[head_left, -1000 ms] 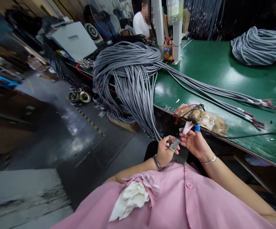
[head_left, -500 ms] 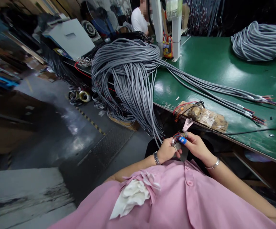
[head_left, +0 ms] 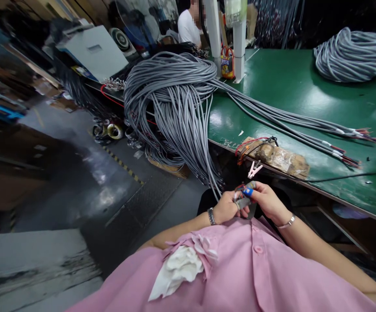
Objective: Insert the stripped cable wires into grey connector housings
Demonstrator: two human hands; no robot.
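Observation:
Just below the green table's (head_left: 292, 86) front edge, my left hand (head_left: 226, 207) grips the end of a grey cable (head_left: 214, 184) whose coloured wire tips stick out by the fingers. My right hand (head_left: 266, 200), with a blue cap on one fingertip, pinches those wire tips (head_left: 240, 189) against the left hand. The cable runs up into a big grey cable bundle (head_left: 174, 99) draped over the table's left end. A pink clip (head_left: 253, 169) hangs from the table edge just above my hands.
A taped brown block (head_left: 280, 158) with red wires sits on the table edge. Stripped cable ends (head_left: 353, 147) lie to the right, and another grey coil (head_left: 353, 54) at the far right. White posts (head_left: 240, 39) stand behind. A person in white (head_left: 189, 26) sits beyond.
My right hand has dropped from beside the pink clip and closed in on the wire tips at my left hand. Both hands have moved slightly lower.

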